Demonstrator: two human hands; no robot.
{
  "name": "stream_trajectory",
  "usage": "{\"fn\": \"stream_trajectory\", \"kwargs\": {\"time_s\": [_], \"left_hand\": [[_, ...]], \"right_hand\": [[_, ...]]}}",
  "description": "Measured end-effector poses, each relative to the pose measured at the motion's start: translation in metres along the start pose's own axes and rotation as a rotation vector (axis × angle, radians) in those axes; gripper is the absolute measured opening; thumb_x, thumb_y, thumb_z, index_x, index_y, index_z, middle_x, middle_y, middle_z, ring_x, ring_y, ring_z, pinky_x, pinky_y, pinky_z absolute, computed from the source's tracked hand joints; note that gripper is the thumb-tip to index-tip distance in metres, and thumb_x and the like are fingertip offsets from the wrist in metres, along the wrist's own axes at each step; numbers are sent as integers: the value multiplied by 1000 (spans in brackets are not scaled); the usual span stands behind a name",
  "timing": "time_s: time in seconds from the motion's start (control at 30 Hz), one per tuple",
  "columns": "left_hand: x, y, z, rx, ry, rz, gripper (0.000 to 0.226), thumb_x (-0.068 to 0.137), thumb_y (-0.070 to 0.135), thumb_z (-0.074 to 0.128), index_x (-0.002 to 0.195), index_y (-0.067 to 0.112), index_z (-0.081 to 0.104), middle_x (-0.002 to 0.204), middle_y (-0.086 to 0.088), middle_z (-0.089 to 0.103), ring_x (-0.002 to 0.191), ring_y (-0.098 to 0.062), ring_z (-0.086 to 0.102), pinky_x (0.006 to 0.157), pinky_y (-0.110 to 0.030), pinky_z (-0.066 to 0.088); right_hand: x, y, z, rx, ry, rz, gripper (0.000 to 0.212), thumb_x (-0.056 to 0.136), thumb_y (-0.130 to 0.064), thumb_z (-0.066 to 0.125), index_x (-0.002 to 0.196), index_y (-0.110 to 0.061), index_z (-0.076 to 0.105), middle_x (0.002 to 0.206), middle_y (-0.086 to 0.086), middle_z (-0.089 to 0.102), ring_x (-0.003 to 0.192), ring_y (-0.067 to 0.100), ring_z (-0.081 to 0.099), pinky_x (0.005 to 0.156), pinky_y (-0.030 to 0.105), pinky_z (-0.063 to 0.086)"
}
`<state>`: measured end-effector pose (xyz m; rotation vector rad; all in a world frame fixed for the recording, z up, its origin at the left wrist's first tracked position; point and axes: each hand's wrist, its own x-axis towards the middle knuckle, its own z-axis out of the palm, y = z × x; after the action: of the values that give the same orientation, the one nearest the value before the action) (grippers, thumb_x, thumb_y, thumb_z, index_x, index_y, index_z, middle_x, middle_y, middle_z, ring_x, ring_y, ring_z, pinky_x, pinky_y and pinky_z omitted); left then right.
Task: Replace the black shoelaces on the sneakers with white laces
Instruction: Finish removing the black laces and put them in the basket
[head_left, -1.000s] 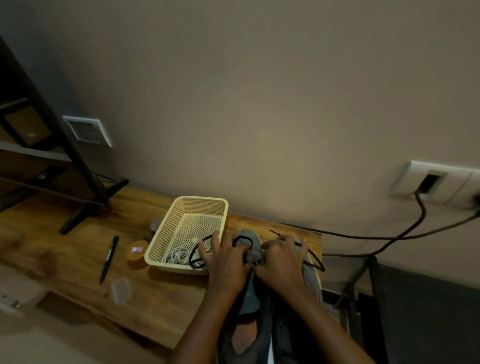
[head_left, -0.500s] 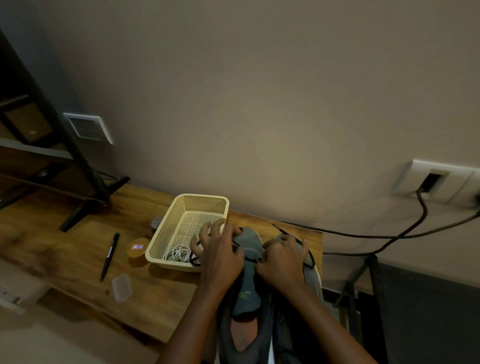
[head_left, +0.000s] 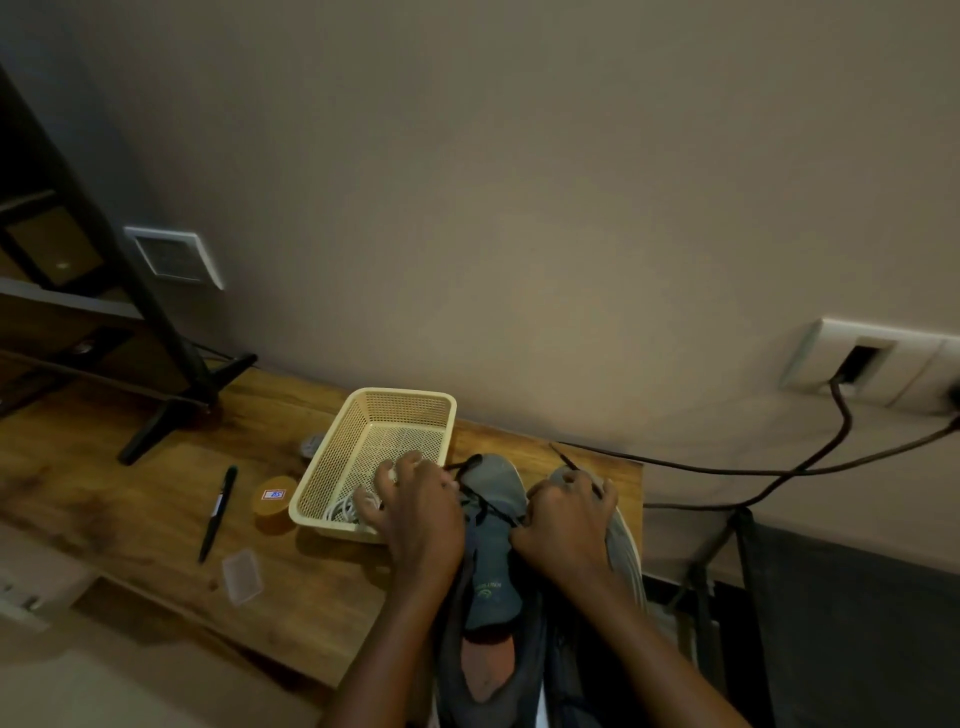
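A grey sneaker (head_left: 496, 525) lies toe-away on the wooden table (head_left: 130, 509), with a second grey sneaker (head_left: 626, 545) beside it on the right. A black lace (head_left: 480, 499) runs slantwise across the first sneaker's front between my two hands. My left hand (head_left: 418, 514) grips one part of it, its fingers spread over the near corner of the cream basket (head_left: 402, 397). My right hand (head_left: 566, 525) is curled round the other part, and a lace tip sticks out beyond its fingers. White laces (head_left: 343, 512) lie coiled in the basket, partly hidden by my left hand.
A black pen (head_left: 218, 512), a round yellow tin (head_left: 272, 501) and a small clear plastic case (head_left: 240, 574) lie left of the basket. A black stand foot (head_left: 166, 421) rests at the back left. Black cables (head_left: 779, 470) run from a wall socket past the table's right edge.
My left hand has moved left and away over the basket's corner, drawing the black lace with it. My right hand stays curled beside the sneaker's front.
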<state>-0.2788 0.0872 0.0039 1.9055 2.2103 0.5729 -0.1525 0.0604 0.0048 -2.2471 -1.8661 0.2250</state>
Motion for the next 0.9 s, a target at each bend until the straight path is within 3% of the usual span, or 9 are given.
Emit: {"fn": "stream_trajectory", "kwargs": {"time_s": [0.13, 0.23, 0.33, 0.57, 0.8, 0.9], "left_hand": [[4, -15, -1, -111, 37, -32, 16, 88, 24, 58, 102, 29, 52, 138, 5, 41, 137, -22, 18, 110, -48, 12], [-1, -5, 1, -111, -69, 168, 34, 82, 23, 59, 111, 34, 47, 147, 7, 27, 140, -22, 7, 111, -47, 6], [-8, 9, 6, -7, -218, 303, 26, 82, 32, 60, 106, 38, 52, 153, 7, 15, 142, -25, -4, 111, -52, -3], [-9, 9, 12, 46, -203, 198, 13, 90, 40, 55, 98, 33, 62, 151, 9, 23, 142, -23, 1, 110, -53, -2], [-2, -3, 5, 29, -12, -35, 16, 93, 34, 51, 107, 31, 58, 146, 8, 32, 140, -21, 13, 112, -49, 9], [-3, -3, 4, -47, -37, 19, 18, 91, 28, 52, 109, 32, 52, 145, 7, 31, 140, -21, 12, 112, -48, 9]], "right_hand": [[0, 1, 2, 17, -5, -12, 23, 76, -28, 57, 94, -17, 66, 106, -1, 59, 128, 24, 29, 111, 49, 8], [1, 0, 2, 27, 12, -17, 24, 76, -30, 58, 94, -17, 66, 105, 0, 60, 128, 24, 29, 110, 49, 9], [1, -1, 1, 34, 15, -34, 26, 79, -36, 58, 95, -17, 67, 104, -2, 62, 128, 24, 30, 109, 48, 7], [-1, -1, -2, 8, -1, -21, 24, 80, -32, 57, 98, -17, 66, 107, -2, 61, 130, 23, 28, 110, 48, 7], [-1, -2, 0, 19, 2, -4, 17, 77, -28, 58, 86, -15, 63, 95, -3, 59, 124, 25, 31, 110, 50, 6], [1, -1, 0, 10, 2, -10, 21, 77, -28, 58, 93, -16, 65, 102, -1, 60, 125, 24, 31, 109, 49, 7]]}}
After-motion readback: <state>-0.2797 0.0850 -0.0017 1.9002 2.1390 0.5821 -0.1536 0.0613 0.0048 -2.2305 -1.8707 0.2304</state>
